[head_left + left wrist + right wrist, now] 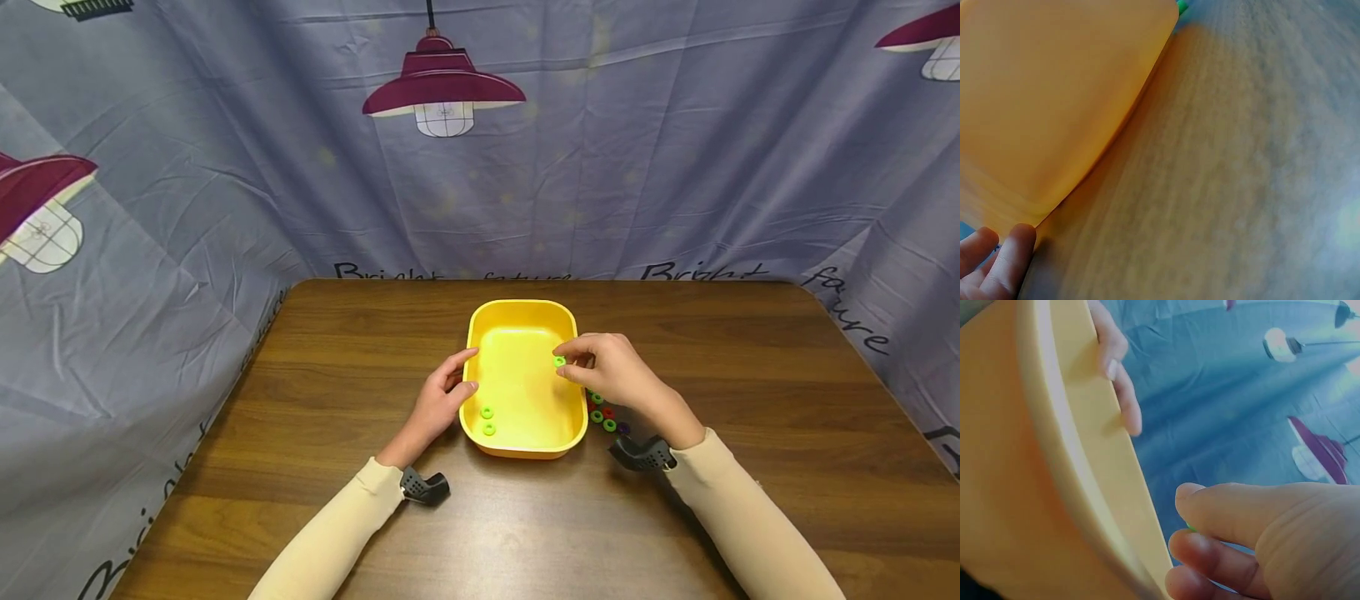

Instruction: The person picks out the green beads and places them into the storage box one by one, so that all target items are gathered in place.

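- The right hand (618, 371) pinches a small green ring (559, 362) between thumb and fingertips, holding it over the right side of the yellow tray (525, 312), above the inside.
- In the right wrist view the thumb and fingers (1210, 547) are curled close together, with only a sliver of green showing between them.
- The left hand (442, 400) rests against the tray's left wall, thumb at the rim and fingers loosely bent along the outside; it grips nothing else.
- In the left wrist view two fingertips (1013, 250) lie just beside the tray's lower corner on the wooden table (1241, 175).
- Two more green rings (488, 421) lie inside the tray near its front left corner, close to each other.
- A small heap of rings (603, 412), green, red and a dark one, lies on the table just to the right of the tray, partly hidden under the right hand.
- A grey curtain (225, 167) printed with maroon lamps hangs behind and beside the table.
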### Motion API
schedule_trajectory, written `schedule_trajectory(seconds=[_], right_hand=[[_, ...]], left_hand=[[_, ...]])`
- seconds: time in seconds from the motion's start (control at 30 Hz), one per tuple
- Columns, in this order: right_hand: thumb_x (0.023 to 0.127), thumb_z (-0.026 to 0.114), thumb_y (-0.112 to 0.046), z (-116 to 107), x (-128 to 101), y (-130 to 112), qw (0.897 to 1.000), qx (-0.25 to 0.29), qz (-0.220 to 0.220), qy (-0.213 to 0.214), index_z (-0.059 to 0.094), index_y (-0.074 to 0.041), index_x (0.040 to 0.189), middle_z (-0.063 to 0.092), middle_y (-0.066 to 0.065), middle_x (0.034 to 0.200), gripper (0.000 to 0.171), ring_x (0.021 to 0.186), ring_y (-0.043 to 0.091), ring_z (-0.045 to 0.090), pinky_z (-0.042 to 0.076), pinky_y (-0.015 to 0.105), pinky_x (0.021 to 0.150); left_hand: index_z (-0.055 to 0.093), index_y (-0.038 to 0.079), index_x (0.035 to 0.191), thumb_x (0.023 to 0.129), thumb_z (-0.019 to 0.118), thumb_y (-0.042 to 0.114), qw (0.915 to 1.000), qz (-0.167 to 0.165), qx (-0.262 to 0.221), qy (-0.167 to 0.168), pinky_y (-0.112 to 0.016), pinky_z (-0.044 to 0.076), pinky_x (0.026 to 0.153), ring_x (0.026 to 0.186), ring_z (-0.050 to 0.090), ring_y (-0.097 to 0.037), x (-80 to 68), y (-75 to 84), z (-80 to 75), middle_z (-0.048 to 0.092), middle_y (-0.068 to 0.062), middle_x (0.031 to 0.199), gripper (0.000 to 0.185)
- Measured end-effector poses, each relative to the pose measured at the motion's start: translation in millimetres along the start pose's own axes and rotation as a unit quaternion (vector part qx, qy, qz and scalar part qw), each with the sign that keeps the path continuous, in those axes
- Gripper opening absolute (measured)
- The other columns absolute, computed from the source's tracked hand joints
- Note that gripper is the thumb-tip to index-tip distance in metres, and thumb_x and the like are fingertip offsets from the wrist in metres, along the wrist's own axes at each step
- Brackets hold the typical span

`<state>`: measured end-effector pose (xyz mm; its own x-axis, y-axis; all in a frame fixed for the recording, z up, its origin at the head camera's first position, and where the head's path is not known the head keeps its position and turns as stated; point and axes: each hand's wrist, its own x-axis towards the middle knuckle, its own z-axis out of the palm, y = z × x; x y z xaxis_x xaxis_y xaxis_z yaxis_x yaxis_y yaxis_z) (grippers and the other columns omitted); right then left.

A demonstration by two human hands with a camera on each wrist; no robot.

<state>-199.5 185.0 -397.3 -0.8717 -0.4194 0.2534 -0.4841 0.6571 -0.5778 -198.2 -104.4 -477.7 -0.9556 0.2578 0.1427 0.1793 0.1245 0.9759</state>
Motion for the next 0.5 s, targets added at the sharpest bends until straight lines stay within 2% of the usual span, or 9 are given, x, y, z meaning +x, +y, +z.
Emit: schedule_trajectory(seconds=[0.2,0.4,0.5], right_hand=[[0.085,0.079,-0.009,13,11,-9,1.0,0.001,-0.016,-0.013,0.079,-0.003,0.102,0.073,0.001,0.081,0.017,0.073,0.01,0.061,0.051,0.024,0.067],[0.084,0.08,-0.01,21,17,-19,0.999,0.003,-0.02,-0.025,0.079,-0.004,0.1,0.072,0.0,0.078,0.018,0.073,0.009,0.061,0.052,0.024,0.068],[0.084,0.081,-0.011,27,20,-25,0.999,0.007,-0.016,-0.039,0.079,-0.003,0.101,0.071,0.0,0.078,0.019,0.073,0.009,0.06,0.051,0.023,0.068]], left_hand=[[0.051,0.005,0.148,0.095,0.057,0.001,1.0,0.002,0.008,-0.004,-0.025,0.055,0.09,0.125,0.061,-0.044,-0.4,1.5,-0.2,0.053,-0.024,0.149,0.054],[0.051,0.004,0.147,0.095,0.058,0.0,0.9999,0.006,0.009,-0.002,-0.03,0.057,0.093,0.125,0.061,-0.044,-1.4,2.4,-0.7,0.054,-0.025,0.147,0.053],[0.051,0.004,0.147,0.095,0.058,0.001,0.9999,0.008,0.007,-0.002,-0.029,0.056,0.092,0.124,0.061,-0.044,-1.8,1.7,-1.4,0.054,-0.025,0.147,0.052]])
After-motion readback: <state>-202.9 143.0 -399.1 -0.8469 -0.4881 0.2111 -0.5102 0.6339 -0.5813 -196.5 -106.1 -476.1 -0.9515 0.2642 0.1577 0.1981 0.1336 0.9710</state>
